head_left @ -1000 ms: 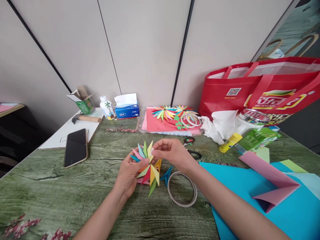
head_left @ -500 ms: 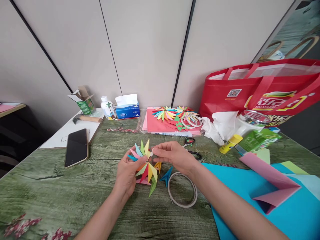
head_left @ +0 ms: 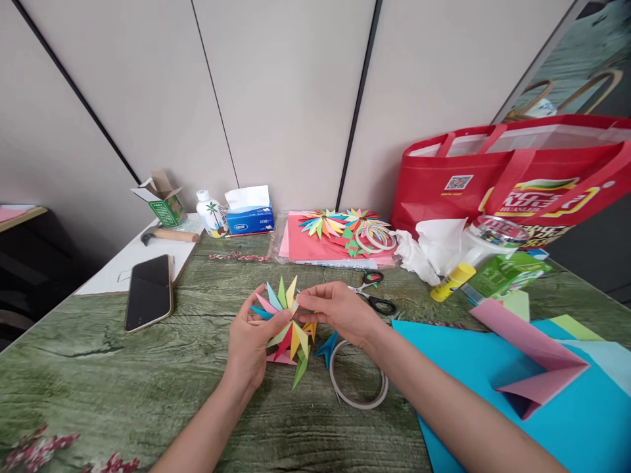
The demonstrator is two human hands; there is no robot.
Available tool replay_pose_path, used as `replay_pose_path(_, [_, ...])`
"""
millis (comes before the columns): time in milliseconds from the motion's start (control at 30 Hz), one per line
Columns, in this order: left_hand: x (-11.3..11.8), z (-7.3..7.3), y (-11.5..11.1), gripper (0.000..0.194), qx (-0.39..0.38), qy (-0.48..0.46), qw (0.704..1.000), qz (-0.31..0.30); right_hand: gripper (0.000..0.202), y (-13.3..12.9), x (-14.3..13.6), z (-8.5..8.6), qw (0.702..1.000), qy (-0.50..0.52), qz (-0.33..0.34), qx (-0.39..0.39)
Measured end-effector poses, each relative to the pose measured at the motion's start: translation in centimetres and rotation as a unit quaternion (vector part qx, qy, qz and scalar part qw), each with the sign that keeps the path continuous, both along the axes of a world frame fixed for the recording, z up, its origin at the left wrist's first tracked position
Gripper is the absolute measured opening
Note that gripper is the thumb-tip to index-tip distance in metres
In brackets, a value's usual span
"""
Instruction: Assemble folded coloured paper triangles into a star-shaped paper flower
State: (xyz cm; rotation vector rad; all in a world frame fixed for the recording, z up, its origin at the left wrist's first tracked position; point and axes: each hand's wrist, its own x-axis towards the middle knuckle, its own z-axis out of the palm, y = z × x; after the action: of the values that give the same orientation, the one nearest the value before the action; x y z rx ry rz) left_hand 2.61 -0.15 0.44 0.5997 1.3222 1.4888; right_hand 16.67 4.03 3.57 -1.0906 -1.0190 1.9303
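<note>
My left hand [head_left: 250,338] holds a multicoloured folded-paper star [head_left: 283,322] just over the table, its thumb pressed near the star's centre. My right hand [head_left: 340,314] is closed in a pinch at the star's right side, on a small white strip [head_left: 294,307] beside the pale yellow point. The fingertips partly hide the strip. Loose folded pieces lie under and near the star: a green one [head_left: 300,370], a pink one [head_left: 282,358], an orange one [head_left: 310,330] and a blue one [head_left: 326,350]. A roll of white tape [head_left: 384,387] lies below my right wrist.
Black-handled scissors [head_left: 382,305] lie beyond my right hand. Blue paper sheets [head_left: 458,374] and a folded pink sheet [head_left: 547,355] cover the right side. Farther back are a glue stick [head_left: 452,282], a red bag [head_left: 444,190] and a tissue pack [head_left: 250,218]. A phone [head_left: 148,292] lies left.
My right hand has moved slightly left, bringing the white strip against the star. My left hand keeps its hold. The view has shifted a little.
</note>
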Motion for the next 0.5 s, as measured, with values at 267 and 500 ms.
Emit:
replay_pose_path(267, [-0.03, 0.15, 0.0, 0.082, 0.005, 0.027, 1.0, -0.002, 0.027, 0.05, -0.16, -0.23, 1.0, 0.004, -0.016, -0.011])
replay_pose_path(500, [-0.1, -0.13, -0.04, 0.082, 0.011, 0.031, 0.999, 0.006, 0.029, 0.07, -0.05, -0.28, 0.999, 0.031, 0.0, -0.028])
